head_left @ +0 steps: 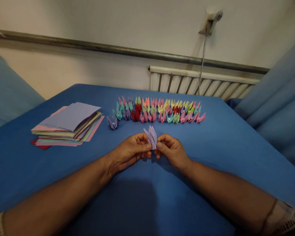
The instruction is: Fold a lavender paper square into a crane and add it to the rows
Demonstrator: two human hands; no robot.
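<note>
A pale lilac origami crane [151,136], its points folded close together and facing up, is held just above the blue cloth between my two hands. My left hand [134,148] pinches its lower left side between thumb and fingers. On the opposite side, my right hand [171,149] grips the lower right edge in the same way. Beyond the hands stand rows of folded paper cranes [144,117] in pink, red, yellow, green, teal and purple. One purple crane [112,123] sits at the near left end of the rows.
To the left lies an uneven stack of coloured paper sheets [73,114], a lilac one on top. Blue cloth [211,147] covers the table. Behind it are a metal rail [113,49], a white barred frame [186,72] and a wall socket with cord [208,24]. Blue curtains [277,95] hang at the sides.
</note>
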